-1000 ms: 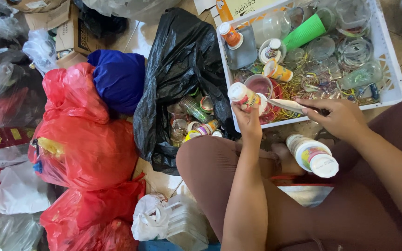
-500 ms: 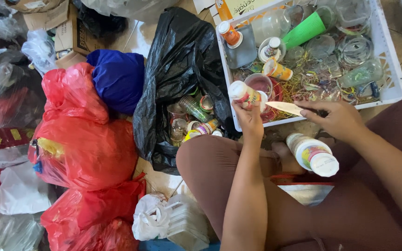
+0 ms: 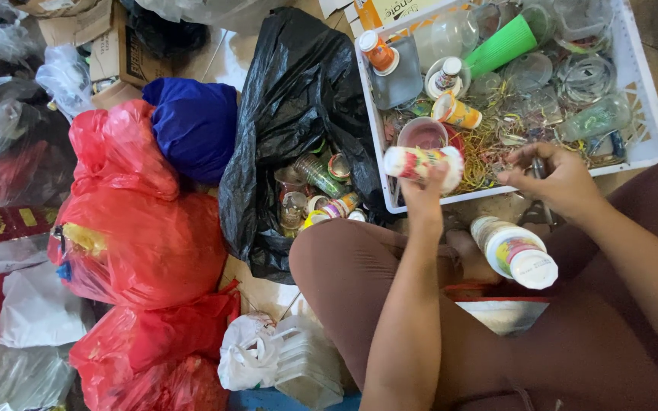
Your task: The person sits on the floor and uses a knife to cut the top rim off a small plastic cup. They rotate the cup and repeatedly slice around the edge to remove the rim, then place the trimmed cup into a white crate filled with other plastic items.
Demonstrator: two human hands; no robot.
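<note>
Glossy plastic bags (image 3: 138, 236), plastic crate (image 3: 649, 129)

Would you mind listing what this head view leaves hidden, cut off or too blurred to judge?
- Right hand: its fingers cover a thin dark tool, so its kind is unclear.
- Left hand: the cup it holds is motion-blurred; its print is unreadable.
- Black bag: its folds hide most of the cups inside.
- White crate: the top edge cuts off its far side.
</note>
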